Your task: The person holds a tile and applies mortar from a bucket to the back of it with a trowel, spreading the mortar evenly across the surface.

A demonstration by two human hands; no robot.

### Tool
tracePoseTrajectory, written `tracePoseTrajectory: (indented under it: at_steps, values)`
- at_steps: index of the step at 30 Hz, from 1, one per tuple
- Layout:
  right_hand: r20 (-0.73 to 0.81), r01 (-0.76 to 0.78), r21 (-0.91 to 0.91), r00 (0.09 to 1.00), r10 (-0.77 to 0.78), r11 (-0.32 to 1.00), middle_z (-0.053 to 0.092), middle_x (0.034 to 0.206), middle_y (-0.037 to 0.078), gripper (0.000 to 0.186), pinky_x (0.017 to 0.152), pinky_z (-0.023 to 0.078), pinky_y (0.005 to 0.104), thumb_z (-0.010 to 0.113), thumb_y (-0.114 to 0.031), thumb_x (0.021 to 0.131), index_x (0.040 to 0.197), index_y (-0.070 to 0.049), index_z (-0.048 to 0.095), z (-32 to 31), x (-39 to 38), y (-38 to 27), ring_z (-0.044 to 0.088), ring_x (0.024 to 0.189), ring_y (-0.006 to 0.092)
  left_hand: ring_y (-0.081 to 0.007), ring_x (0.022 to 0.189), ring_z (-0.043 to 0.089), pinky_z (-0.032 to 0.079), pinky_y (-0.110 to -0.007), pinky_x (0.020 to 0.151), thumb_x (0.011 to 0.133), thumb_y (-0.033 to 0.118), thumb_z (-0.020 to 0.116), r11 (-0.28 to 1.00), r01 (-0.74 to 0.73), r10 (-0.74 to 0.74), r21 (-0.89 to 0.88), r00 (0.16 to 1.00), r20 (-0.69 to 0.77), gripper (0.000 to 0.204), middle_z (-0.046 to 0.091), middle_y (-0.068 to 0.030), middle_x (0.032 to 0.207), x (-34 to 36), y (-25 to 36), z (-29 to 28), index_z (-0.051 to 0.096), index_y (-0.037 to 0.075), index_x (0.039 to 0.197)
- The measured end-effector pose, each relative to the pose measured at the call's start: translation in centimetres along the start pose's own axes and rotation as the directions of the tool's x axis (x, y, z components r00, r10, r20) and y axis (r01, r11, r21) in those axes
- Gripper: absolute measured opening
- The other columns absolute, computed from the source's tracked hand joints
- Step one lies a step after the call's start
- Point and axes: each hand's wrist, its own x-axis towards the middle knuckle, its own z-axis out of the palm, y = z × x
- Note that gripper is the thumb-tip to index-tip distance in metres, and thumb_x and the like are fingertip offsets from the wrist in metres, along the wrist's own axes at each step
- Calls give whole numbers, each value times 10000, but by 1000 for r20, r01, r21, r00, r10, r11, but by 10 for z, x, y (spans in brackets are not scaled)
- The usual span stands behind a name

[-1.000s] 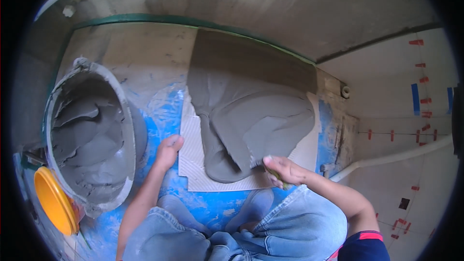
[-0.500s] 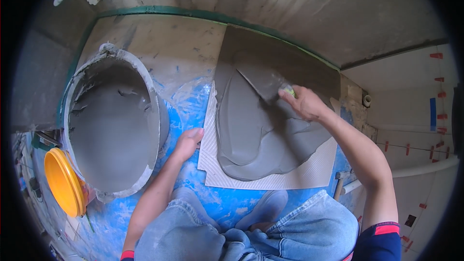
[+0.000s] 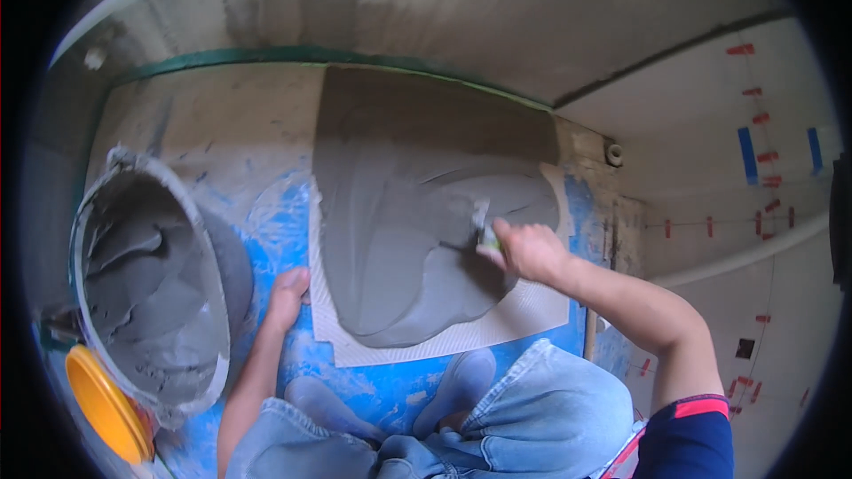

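Note:
My right hand is closed round the handle of a trowel, its blade down on the wet grey mortar. The mortar lies in a thick, uneven layer over a large tile, whose pale ribbed back shows along the near and left edges. At the tile's left edge, my left hand grips with the thumb on the upper side; its other fingers are partly hidden. A big bucket of the same grey mortar stands to the left, the mortar inside scooped and ridged.
A yellow bucket sits beside the mortar bucket. Stained blue sheeting covers the floor under my feet. A grey wall rises at the far side. On the right, pale wall tiles carry red clips, and a white pipe crosses them.
The view has swung right, so everything sits further left. My right hand has drawn the trowel nearer across the mortar. My left hand stays at the tile's edge.

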Motion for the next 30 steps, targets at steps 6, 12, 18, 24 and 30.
tracePoseTrajectory:
  at_steps: [6,12,18,24,30]
  values:
    - [-249,-422,168,856,452,891,670,773,245,515,674,540,490,495,-510,970,989,0,567,17,11,115,665,651,396,-89,592,468,374,-265,563,1016,338,519,997,-59,58,57,998,10,388,536,17,670,-1,11,12,591,67,748]
    - [430,-330,882,856,287,-337,515,629,59,521,428,466,308,461,-537,991,874,-32,511,6,41,31,545,494,172,-93,579,464,368,-272,533,1005,359,540,994,-36,39,99,999,-28,416,515,19,656,-1,3,3,557,69,707]
    - [17,-170,672,976,215,720,670,942,275,481,813,526,498,448,-431,992,1136,21,527,-4,57,-37,663,863,414,-102,565,451,352,-278,523,1003,359,540,985,-77,76,156,997,10,429,485,15,637,-6,15,2,529,72,683]
    - [-121,-502,403,800,588,766,673,1023,285,438,854,529,512,493,-377,967,1153,17,543,11,51,101,658,967,427,-101,555,430,341,-279,519,998,341,548,988,-98,101,123,995,-22,420,458,22,629,-5,16,10,512,82,669]
    - [393,-488,873,730,559,24,627,714,145,444,552,524,400,447,-398,1005,1035,31,555,-4,8,137,580,518,255,-96,560,426,336,-276,518,981,388,562,979,-110,114,172,993,-10,438,454,27,635,-4,22,9,506,87,668]
